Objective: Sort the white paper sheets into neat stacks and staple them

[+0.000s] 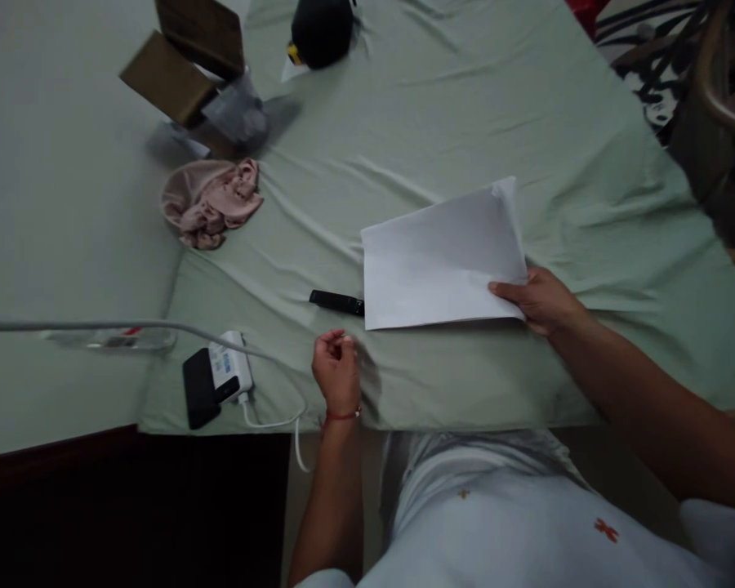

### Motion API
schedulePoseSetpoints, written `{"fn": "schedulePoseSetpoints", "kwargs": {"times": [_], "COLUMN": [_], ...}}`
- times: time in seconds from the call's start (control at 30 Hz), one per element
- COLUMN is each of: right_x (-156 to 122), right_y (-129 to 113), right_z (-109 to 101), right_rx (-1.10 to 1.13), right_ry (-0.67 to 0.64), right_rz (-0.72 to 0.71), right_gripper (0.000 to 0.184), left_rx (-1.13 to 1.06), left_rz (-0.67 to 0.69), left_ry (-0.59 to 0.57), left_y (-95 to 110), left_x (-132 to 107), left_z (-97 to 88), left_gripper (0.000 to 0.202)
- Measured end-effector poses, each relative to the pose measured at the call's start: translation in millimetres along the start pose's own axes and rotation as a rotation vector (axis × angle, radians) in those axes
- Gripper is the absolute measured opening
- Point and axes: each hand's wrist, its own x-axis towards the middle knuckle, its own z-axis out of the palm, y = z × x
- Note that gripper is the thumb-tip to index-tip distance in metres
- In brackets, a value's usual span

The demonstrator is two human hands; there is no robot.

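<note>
Head view, right hand (545,302) gripping paper (438,261) that extends to its left, fingers hidden underneath, left hand (336,371) curled, contents impossible to tell, black item (336,302) just beyond it, far end obscured at paper's edge.

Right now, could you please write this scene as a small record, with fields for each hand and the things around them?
Right hand: grips white paper at its near right corner, thumb on top
Left hand: fingers curled, above the green cloth; whether it holds anything small, cannot tell
Beside paper: slim black object, at its left edge
Left side: pink fabric, crumpled; white device with a cable, beside a dark flat object
</note>
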Motion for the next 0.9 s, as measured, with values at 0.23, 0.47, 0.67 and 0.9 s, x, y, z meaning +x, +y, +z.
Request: {"fn": "schedulePoseSetpoints", "kwargs": {"times": [0.23,0.47,0.67,0.9], "right_x": [2,-2,-8,-6], "right_y": [0,-3,-6,-3], "right_z": [16,26,18,23], "right_rx": [-0.018,0.000,-0.139,-0.154], "right_ry": [-0.051,0.010,0.019,0.055], "right_rz": [-0.042,-0.018,-0.014,-0.041], "right_gripper": [0.017,0.012,0.014,0.015], "left_rx": [0.327,0.449,0.441,0.412], "left_rz": [0.321,0.510,0.561,0.549], "left_ry": [0.152,0.149,0.142,0.053], "left_y": [0,4,1,-1], "left_x": [10,13,18,23], "left_z": [-3.2,1.2,8.1,13.7], "left_gripper": [0.015,0.039,0.043,0.066]}}
